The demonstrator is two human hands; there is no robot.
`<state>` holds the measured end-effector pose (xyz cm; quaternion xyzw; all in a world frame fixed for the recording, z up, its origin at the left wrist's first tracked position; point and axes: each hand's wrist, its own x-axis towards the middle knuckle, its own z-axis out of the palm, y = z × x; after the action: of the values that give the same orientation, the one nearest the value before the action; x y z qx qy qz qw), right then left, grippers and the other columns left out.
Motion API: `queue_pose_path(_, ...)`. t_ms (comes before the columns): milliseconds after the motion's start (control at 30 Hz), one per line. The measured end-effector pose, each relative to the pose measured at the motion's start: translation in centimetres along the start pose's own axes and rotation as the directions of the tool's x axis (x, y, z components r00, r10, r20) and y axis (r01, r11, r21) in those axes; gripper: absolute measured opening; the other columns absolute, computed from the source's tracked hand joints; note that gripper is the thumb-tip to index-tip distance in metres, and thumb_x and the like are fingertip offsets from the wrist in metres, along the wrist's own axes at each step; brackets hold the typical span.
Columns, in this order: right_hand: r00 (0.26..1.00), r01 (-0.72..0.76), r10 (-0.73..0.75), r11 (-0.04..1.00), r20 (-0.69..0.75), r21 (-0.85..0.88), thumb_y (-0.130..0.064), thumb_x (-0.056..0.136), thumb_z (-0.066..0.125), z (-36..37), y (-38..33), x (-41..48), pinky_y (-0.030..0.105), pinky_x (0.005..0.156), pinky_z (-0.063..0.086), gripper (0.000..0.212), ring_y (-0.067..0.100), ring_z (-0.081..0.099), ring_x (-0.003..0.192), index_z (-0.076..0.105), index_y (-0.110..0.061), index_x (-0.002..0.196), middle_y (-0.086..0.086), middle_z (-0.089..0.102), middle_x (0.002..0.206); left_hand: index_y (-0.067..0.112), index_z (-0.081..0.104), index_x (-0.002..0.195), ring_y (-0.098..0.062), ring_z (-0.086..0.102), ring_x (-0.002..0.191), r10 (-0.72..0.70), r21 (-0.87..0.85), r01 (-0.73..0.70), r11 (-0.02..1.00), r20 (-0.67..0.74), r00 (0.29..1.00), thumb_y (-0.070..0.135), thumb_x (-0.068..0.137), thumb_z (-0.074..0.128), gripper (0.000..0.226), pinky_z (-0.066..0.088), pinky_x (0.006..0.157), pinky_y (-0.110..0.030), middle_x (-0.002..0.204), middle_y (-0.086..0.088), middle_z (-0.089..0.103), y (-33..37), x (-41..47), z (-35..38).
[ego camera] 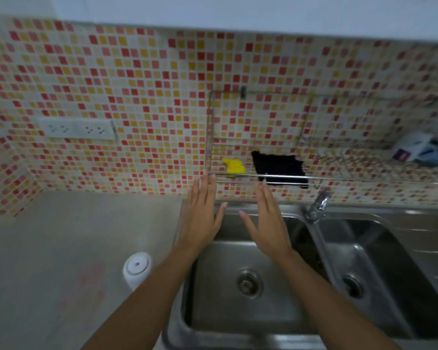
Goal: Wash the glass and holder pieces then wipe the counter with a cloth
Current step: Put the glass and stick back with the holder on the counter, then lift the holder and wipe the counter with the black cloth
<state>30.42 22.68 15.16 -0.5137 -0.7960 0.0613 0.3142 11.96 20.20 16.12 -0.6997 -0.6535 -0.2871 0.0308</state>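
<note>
While both hands reach forward over the sink (238, 311), a white container (136, 269) stands at far left on the surface (61, 248). Left hand (201, 218) is flat, fingers spread, holding nothing, tips at the rack (213, 137) corner. Right hand (267, 223) is equally flat and empty. A yellow piece (234, 165) lies just beyond the left hand, and a black cloth (278, 168) straight ahead of the right, which looks nearer. No glass shows
</note>
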Motion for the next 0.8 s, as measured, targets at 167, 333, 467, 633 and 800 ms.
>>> queue_pose_path(167, 0.986, 0.022, -0.022, 1.000, -0.163, 0.001, -0.042, 0.099, 0.042, -3.9, 2.0, 6.6, 0.045, 0.117, 0.021, 0.060, 0.020, 0.019, 0.144, 0.026, -0.014, 0.149, 0.007, 0.018, 0.158, 0.018, 0.000, 0.152, -0.020, -0.014, 0.147, 0.086, 0.098, -0.086, 0.991, 0.003, 0.996, 0.046, 0.101, 0.024, 0.063, -0.008, 0.120, -0.039, 0.160, -0.005, -0.008, 4.4, 6.5, 0.7)
queue_pose_path(333, 0.986, -0.148, 0.154, 0.985, 0.057, -0.090, -0.062, 0.092, 0.037, -5.2, 4.4, 12.3, 0.052, 0.114, 0.024, 0.073, 0.032, 0.017, 0.144, 0.016, -0.025, 0.151, 0.009, 0.009, 0.160, 0.016, -0.005, 0.151, -0.023, -0.015, 0.146, 0.035, 0.271, -0.051, 0.961, 0.064, 0.997, 0.060, 0.097, 0.015, 0.073, -0.011, 0.118, -0.042, 0.160, -0.006, -0.010, 4.5, 8.5, 2.6)
queue_pose_path(467, 0.803, -0.376, 0.427, 0.904, 0.416, -0.202, -0.078, 0.074, 0.050, -5.2, 5.4, 15.7, 0.059, 0.113, 0.020, 0.098, 0.043, 0.003, 0.144, 0.001, -0.039, 0.150, 0.007, -0.009, 0.160, 0.013, -0.002, 0.152, -0.024, -0.010, 0.147, 0.034, 0.315, -0.051, 0.948, 0.061, 0.998, 0.063, 0.095, 0.009, 0.076, -0.014, 0.117, -0.042, 0.160, -0.006, -0.009, 4.4, 8.8, 3.0)
queue_pose_path(633, 0.742, -0.361, 0.468, 0.882, 0.479, -0.303, -0.059, 0.074, 0.058, -4.1, 5.8, 17.3, 0.054, 0.104, 0.034, 0.082, 0.041, 0.030, 0.131, 0.032, -0.027, 0.145, 0.012, 0.034, 0.147, 0.016, -0.011, 0.150, -0.020, -0.019, 0.145, 0.052, 0.279, -0.071, 0.958, 0.076, 0.996, 0.064, 0.095, 0.012, 0.077, -0.016, 0.116, -0.040, 0.158, -0.003, -0.019, 4.5, 8.7, 2.8)
queue_pose_path(800, 0.836, -0.284, 0.409, 0.893, 0.366, -0.350, -0.014, 0.088, 0.056, -4.6, 6.6, 17.2, 0.044, 0.105, 0.038, 0.054, 0.034, 0.042, 0.125, 0.040, -0.020, 0.139, 0.020, 0.036, 0.143, 0.017, -0.012, 0.150, -0.018, -0.020, 0.145, 0.036, 0.249, -0.063, 0.966, 0.112, 0.993, 0.067, 0.092, 0.010, 0.079, -0.016, 0.115, -0.040, 0.158, -0.002, -0.020, 4.6, 9.0, 2.7)
